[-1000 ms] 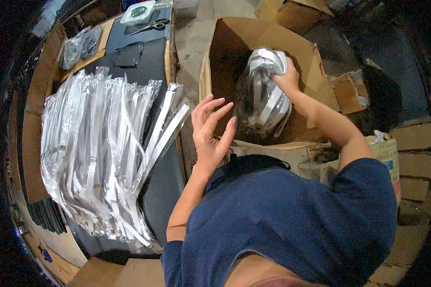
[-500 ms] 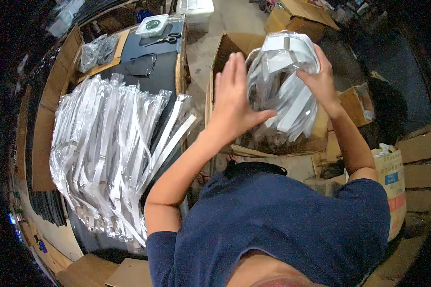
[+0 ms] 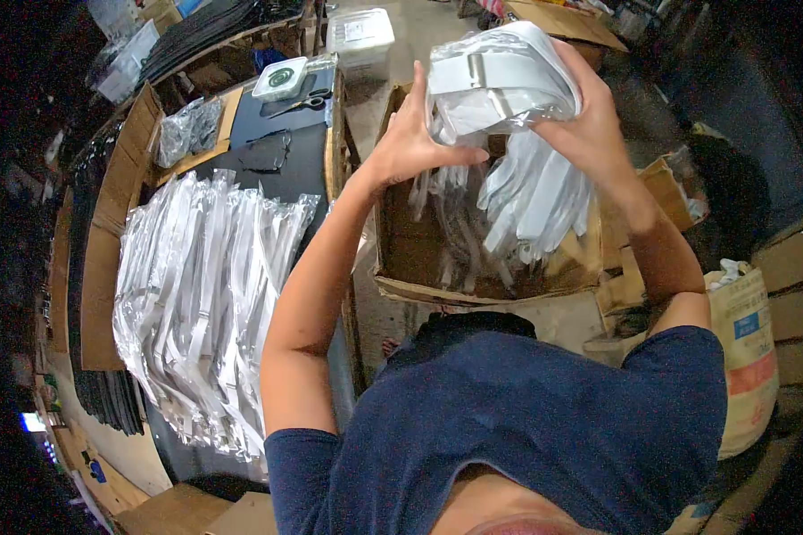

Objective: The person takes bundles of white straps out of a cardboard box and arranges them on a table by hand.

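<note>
Fingers (image 3: 437, 152) of both hands clasp the bagged bundle (image 3: 509, 89) (above the box (image 3: 401, 267)).

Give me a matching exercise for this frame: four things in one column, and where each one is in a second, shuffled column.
Things:
1. bundle of bagged white straps
2. cardboard box
3. scissors
4. row of bagged straps

Places:
A. spread over the black table, on the person's left
B. at the table's far end, by a round roll in a clear case
C. held up between left hand and right hand
D. open on the floor, under the hands

Pairs: 1-C, 2-D, 3-B, 4-A
</note>
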A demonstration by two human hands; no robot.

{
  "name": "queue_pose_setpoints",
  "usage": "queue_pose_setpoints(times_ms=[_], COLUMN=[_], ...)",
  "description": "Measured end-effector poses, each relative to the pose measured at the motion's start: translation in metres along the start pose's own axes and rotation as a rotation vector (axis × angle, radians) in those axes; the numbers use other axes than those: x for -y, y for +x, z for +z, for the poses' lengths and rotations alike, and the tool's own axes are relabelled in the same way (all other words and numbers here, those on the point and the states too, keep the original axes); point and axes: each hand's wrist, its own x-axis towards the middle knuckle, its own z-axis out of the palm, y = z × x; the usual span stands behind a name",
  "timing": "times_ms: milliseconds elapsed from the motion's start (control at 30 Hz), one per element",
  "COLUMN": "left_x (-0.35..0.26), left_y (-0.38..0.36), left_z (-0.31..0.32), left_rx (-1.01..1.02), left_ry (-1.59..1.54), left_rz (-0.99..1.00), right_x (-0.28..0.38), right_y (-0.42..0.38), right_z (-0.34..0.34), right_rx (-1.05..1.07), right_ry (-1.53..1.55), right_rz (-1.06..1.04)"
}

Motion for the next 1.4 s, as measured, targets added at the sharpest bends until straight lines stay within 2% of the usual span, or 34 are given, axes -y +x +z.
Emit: queue_pose_setpoints(times_ms=[133, 267, 433, 533, 567, 633, 733, 833, 967, 1000, 1033, 1100, 1133, 1200, 1233, 1300, 1333, 1400], left_x=[0.003, 0.007, 0.002, -0.016, -0.012, 0.001, -0.009, -0.015, -0.04, -0.05, -0.054, -0.059, -0.061, -0.067, -0.07, -0.076, -0.078, -0.083], left_y=[0.004, 0.003, -0.003, -0.005, -0.005, -0.006, -0.001, 0.011, 0.025, 0.029, 0.031, 0.037, 0.04, 0.042, 0.042, 0.041, 0.042, 0.044], left_z=[-0.003, -0.002, 0.001, -0.002, -0.003, -0.001, -0.003, -0.01, -0.015, -0.015, -0.02, -0.031, -0.035, -0.043, -0.048, -0.056, -0.062, -0.082], left_rx=[0.1, 0.055, 0.046, 0.104, 0.104, -0.037, -0.256, -0.331, -0.407, -0.447, -0.448, -0.254, -0.257, -0.131, -0.136, -0.034, -0.039, -0.054], left_ry=[-0.219, -0.231, -0.332, -0.387, -0.389, -0.532, -0.52, -0.473, -0.508, -0.552, -0.549, -0.468, -0.461, -0.613, -0.602, -0.841, -0.834, -0.76], left_rz=[-0.024, -0.073, -0.268, -0.269, -0.275, -0.282, -0.162, -0.111, -0.057, -0.009, -0.009, -0.083, -0.075, -0.084, -0.076, -0.069, -0.066, -0.129], right_x=[0.018, 0.004, -0.006, -0.007, -0.006, -0.005, 0.002, 0.028, 0.009, 0.004, 0.002, 0.005, 0.007, 0.001, -0.001, 0.006, 0.011, 0.015], right_y=[0.01, 0.013, 0.017, 0.019, 0.022, 0.024, 0.03, 0.033, 0.038, 0.037, 0.036, 0.041, 0.044, 0.049, 0.052, 0.064, 0.07, 0.083], right_z=[0.0, 0.001, 0.0, 0.0, 0.0, -0.004, -0.017, -0.023, -0.028, -0.027, -0.027, -0.03, -0.031, -0.03, -0.029, -0.036, -0.039, -0.037], right_rx=[0.059, 0.02, 0.0, 0.006, -0.006, -0.014, -0.006, -0.004, -0.001, -0.079, -0.156, -0.125, -0.091, -0.111, -0.128, -0.072, -0.014, -0.027], right_ry=[0.022, 0.016, -0.053, 0.002, 0.121, 0.247, 0.075, 0.032, 0.176, 0.136, 0.096, 0.135, 0.17, 0.222, 0.272, 0.192, 0.106, 0.203], right_rz=[0.009, -0.008, -0.027, 0.016, -0.039, -0.072, -0.146, 0.011, -0.024, 0.001, 0.029, 0.041, 0.056, 0.029, 0.016, -0.005, -0.012, 0.011])
